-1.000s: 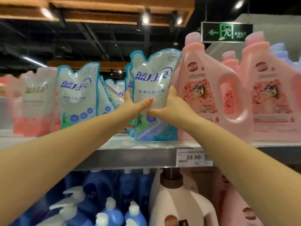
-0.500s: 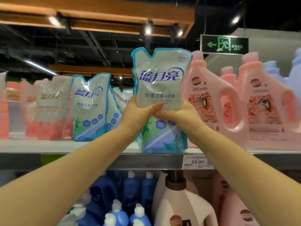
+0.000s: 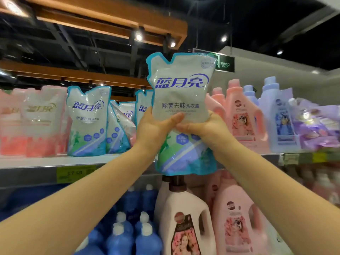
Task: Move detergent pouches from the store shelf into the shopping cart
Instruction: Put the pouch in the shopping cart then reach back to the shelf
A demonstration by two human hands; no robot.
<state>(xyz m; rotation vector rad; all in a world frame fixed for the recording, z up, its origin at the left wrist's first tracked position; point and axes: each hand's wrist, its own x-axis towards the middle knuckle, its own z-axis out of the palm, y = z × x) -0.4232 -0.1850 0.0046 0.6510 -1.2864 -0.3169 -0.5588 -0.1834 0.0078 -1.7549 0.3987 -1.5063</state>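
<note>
A blue-and-white detergent pouch (image 3: pixel 181 100) with blue lettering is held upright in front of the shelf, off the shelf board. My left hand (image 3: pixel 154 130) grips its left side at the waist, thumb across the front. My right hand (image 3: pixel 206 128) grips its right side the same way. Several more blue-and-white pouches (image 3: pixel 88 120) stand on the upper shelf (image 3: pixel 46 161) to the left. No shopping cart is in view.
Pink pouches (image 3: pixel 27 120) stand at the shelf's far left. Pink jugs (image 3: pixel 242 116), pale blue bottles (image 3: pixel 277 115) and purple packs (image 3: pixel 316 124) fill the right. Below are dark blue bottles (image 3: pixel 132 234), a white jug (image 3: pixel 184 218) and a pink jug (image 3: pixel 237 225).
Both hands have lifted the pouch off the shelf and drawn it toward me. The view has swung right, bringing the blue bottles and purple packs into sight.
</note>
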